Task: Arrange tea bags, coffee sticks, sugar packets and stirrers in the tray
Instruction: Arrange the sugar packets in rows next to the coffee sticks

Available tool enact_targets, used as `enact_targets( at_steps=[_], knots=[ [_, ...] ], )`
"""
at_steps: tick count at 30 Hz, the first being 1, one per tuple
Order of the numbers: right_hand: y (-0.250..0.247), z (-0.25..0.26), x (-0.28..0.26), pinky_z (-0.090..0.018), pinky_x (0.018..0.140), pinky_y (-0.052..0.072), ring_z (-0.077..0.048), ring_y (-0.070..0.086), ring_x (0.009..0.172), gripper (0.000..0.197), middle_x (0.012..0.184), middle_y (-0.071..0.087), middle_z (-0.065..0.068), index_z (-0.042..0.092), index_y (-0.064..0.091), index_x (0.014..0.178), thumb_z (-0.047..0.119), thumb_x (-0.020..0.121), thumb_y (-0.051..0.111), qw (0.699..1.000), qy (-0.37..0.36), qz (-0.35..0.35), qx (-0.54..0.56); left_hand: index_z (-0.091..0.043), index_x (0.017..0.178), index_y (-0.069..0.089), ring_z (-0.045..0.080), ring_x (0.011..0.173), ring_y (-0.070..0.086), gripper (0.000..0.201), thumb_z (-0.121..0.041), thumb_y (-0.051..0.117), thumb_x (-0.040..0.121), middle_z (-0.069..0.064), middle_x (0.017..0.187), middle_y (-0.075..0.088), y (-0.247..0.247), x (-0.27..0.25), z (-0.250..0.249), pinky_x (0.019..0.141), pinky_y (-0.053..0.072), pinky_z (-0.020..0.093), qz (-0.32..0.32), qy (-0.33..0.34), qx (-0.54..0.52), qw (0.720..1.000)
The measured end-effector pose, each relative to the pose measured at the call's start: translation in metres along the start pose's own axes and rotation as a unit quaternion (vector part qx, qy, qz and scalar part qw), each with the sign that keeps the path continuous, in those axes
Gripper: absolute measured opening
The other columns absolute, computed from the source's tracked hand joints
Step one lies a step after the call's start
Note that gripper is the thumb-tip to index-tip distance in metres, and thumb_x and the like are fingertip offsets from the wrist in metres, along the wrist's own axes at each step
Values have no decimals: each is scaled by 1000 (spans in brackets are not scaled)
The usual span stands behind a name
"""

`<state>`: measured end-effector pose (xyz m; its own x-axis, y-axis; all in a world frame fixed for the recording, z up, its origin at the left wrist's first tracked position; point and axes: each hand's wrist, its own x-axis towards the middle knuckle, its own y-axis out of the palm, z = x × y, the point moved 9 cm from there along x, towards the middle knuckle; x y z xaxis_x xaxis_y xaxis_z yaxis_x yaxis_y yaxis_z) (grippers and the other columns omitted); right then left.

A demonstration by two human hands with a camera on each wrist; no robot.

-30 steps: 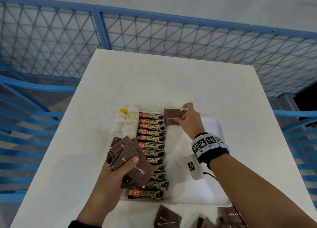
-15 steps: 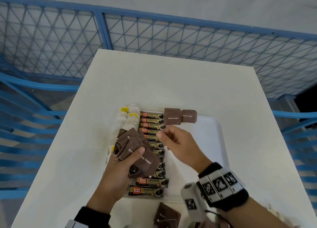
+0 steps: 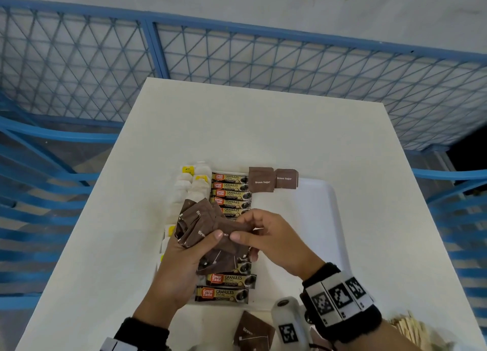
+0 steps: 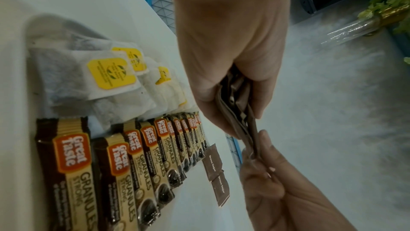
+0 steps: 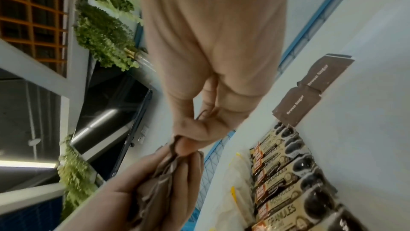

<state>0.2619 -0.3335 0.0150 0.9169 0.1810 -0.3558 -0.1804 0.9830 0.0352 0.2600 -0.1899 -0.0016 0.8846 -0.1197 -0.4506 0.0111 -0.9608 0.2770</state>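
A white tray (image 3: 324, 218) lies on the table. It holds tea bags (image 3: 195, 184) on its left, a column of coffee sticks (image 3: 229, 192) beside them, and two brown sugar packets (image 3: 262, 180) side by side at its far edge. Over the coffee sticks my left hand (image 3: 210, 245) grips a fanned bunch of brown sugar packets (image 3: 200, 226). My right hand (image 3: 241, 229) pinches the edge of one packet in that bunch between thumb and fingers. The right wrist view shows this pinch (image 5: 188, 138) on the bunch (image 5: 159, 178).
Loose sugar packets (image 3: 253, 332) lie on the white table (image 3: 263, 126) near its front edge. A bundle of wooden stirrers (image 3: 413, 332) sits at the front right. A blue mesh railing (image 3: 263, 60) runs behind and beside the table.
My right hand left a second sugar packet at the tray's far edge. It drew back to the left hand's bunch, where it now pinches a packet. The left hand rose slightly.
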Motion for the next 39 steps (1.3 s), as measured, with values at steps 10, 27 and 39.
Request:
enact_targets(
  at_steps=[10,27,39],
  knots=[
    [-42,-15,1,-16,63,48,-8,61,74,15,88,69,-3,9,67,97,3,85,60,992,45,-62,98,-14,106,64,24,87,70,39,-12,75,68,6,92,72,-3,8,2,68,58,43,-8,-1,-29,1000],
    [-182,-39,47,-24,68,48,-14,61,69,19,71,64,3,22,58,75,9,79,72,934,45,-341,-91,-15,106,64,23,85,70,43,-15,77,65,4,90,72,-7,2,5,64,57,39,-3,-15,-49,999],
    [-180,-41,54,-8,46,47,-18,57,61,21,66,55,-2,16,53,74,4,82,67,925,26,-372,-74,-16,103,63,20,82,70,39,-15,74,65,2,86,73,-4,-1,4,60,58,39,21,-21,-69,997]
  ],
)
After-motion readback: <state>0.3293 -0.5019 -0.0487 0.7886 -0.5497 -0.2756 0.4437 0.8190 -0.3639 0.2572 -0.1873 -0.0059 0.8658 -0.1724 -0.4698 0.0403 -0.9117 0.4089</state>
